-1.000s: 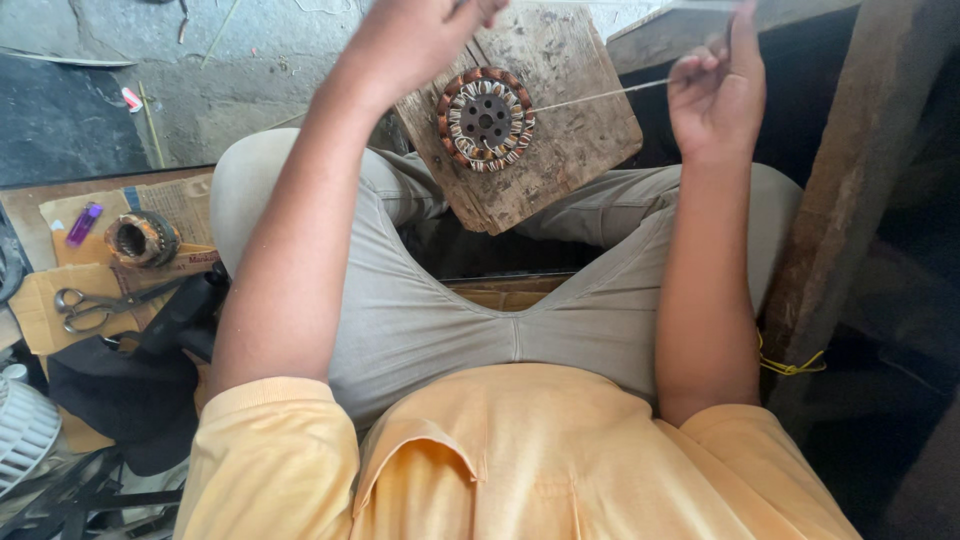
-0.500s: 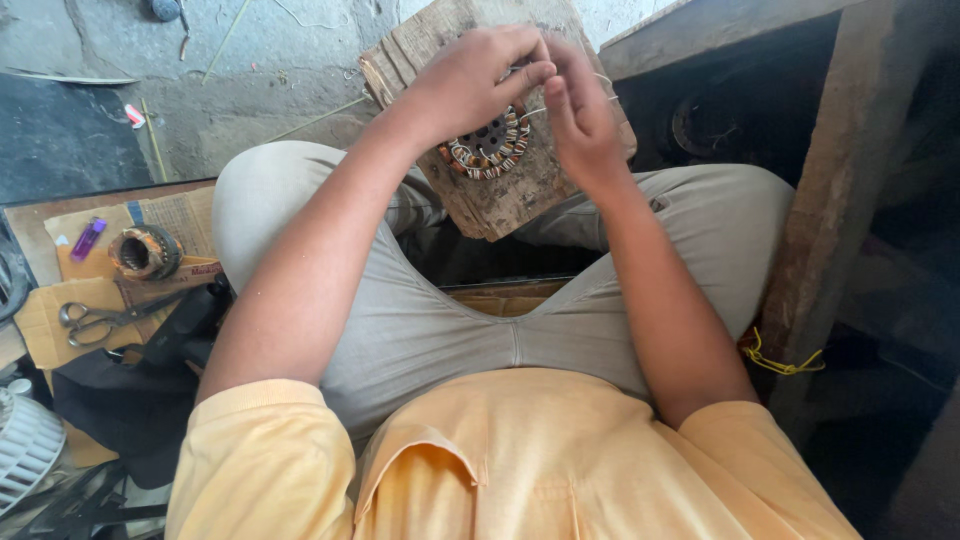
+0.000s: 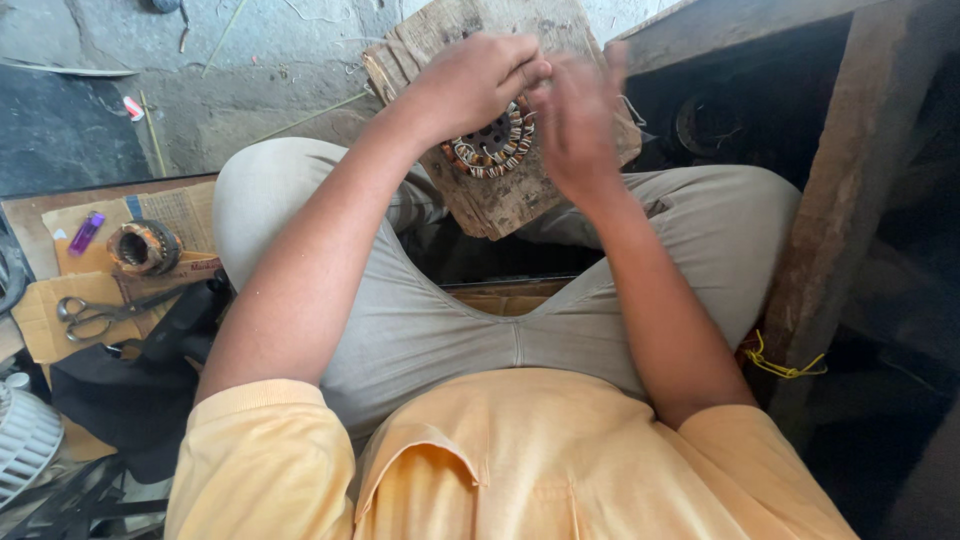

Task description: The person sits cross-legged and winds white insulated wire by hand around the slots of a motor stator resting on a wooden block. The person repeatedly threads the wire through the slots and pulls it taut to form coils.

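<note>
Wound coil ring (image 3: pixel 490 145) on wooden block (image 3: pixel 480 200), upper centre of frame, across the person's lap.

Left hand (image 3: pixel 475 85) clenched over the ring's upper edge, pressing it to the block. Right hand (image 3: pixel 580 125) just beside the ring, blurred; grip cannot be told. Left of frame: scissors (image 3: pixel 95 312), tape roll (image 3: pixel 145 247), purple lighter (image 3: pixel 86 232) on cardboard (image 3: pixel 40 320).

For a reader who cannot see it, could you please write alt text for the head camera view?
Seen from above, a seated person's left hand and right hand work at a round coil-wound motor core lying on a worn wooden block across the knees. Off to one side, scissors, a tape roll and a purple lighter lie on cardboard.
</note>
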